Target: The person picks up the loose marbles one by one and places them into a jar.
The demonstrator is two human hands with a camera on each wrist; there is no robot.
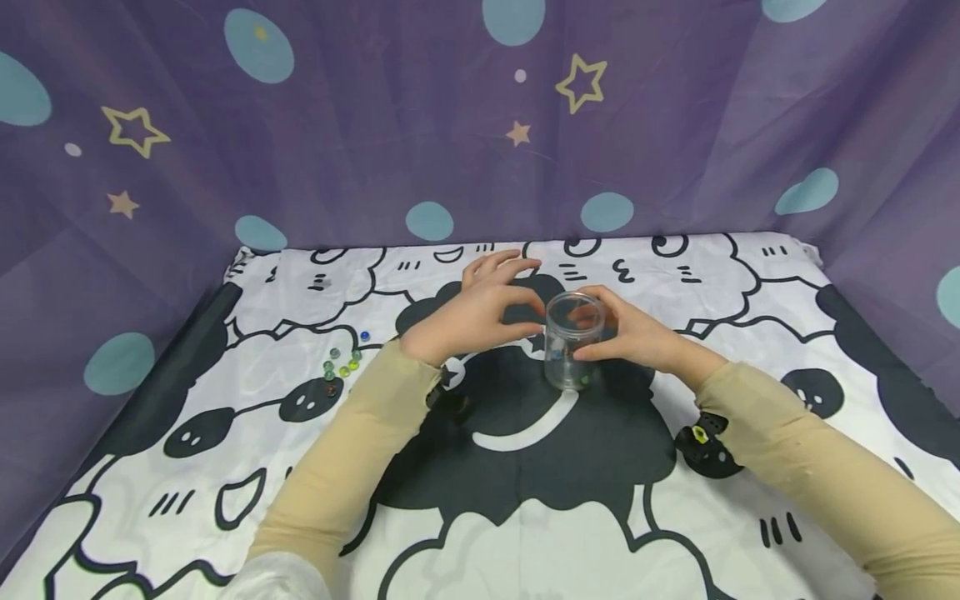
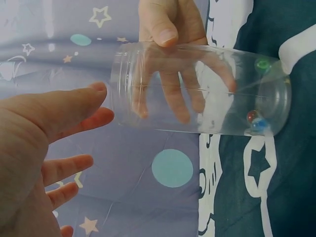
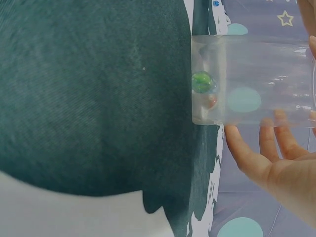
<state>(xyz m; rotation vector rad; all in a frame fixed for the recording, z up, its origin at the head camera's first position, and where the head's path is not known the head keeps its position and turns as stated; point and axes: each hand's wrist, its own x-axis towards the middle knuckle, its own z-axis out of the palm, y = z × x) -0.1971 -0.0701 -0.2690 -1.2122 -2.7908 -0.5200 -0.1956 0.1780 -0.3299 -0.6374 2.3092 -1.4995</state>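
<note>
Jar [image 1: 567,336] upright at one o'clock | right hand [image 1: 636,337] grasping it | left hand [image 1: 477,312] at jar's nine o'clock, fingers released, nothing seen held | I count three marbles [image 2: 262,64] inside; loose marbles [image 1: 354,364] at eleven o'clock remain, so I judge filling partly done

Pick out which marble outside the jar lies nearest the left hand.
The blue marble: it sits at the group's right edge, closest to the left hand; the other loose marbles look green, yellow or brownish.
</note>
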